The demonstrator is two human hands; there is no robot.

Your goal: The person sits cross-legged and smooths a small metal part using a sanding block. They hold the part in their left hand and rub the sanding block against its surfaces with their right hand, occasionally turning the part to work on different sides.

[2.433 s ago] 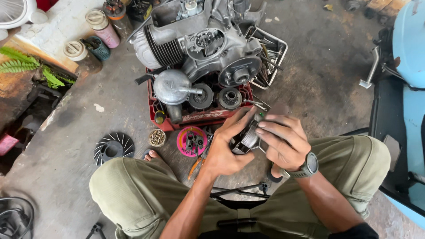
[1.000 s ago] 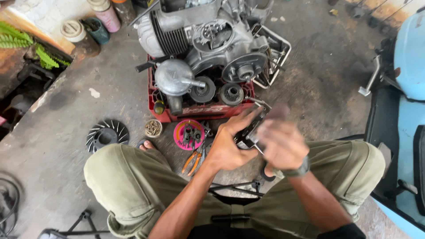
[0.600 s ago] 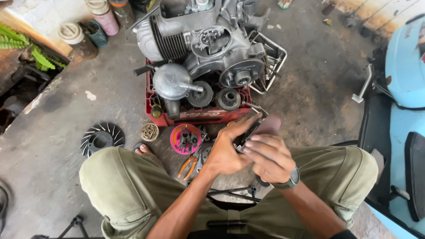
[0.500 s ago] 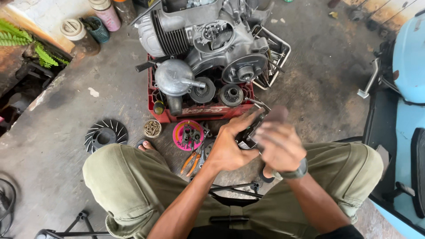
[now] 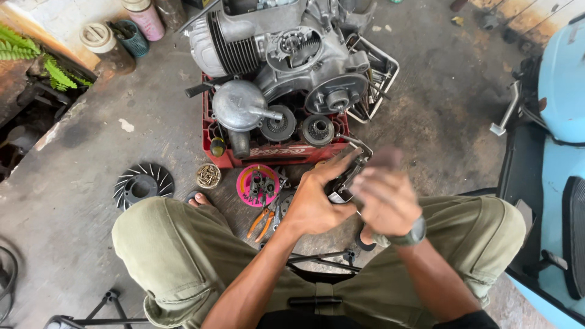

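I sit over a concrete floor with both hands together in front of my knees. My left hand (image 5: 315, 204) grips a small dark metal engine part (image 5: 341, 183). My right hand (image 5: 384, 198), blurred by motion and wearing a wristwatch, is closed over the same part from the right. Just beyond my hands a grey scooter engine (image 5: 286, 55) rests on a red plastic crate (image 5: 274, 153). A pink dish (image 5: 256, 186) with small metal parts and orange-handled pliers (image 5: 262, 222) lie on the floor left of my hands.
A black finned flywheel fan (image 5: 143, 184) and a small tin of screws (image 5: 208, 175) lie at the left. Jars and pots (image 5: 122, 36) stand at the top left beside a fern. A light blue scooter body (image 5: 560, 140) fills the right edge.
My right hand keeps moving back and forth over the part held in my left hand and is blurred now. The view has shifted slightly.
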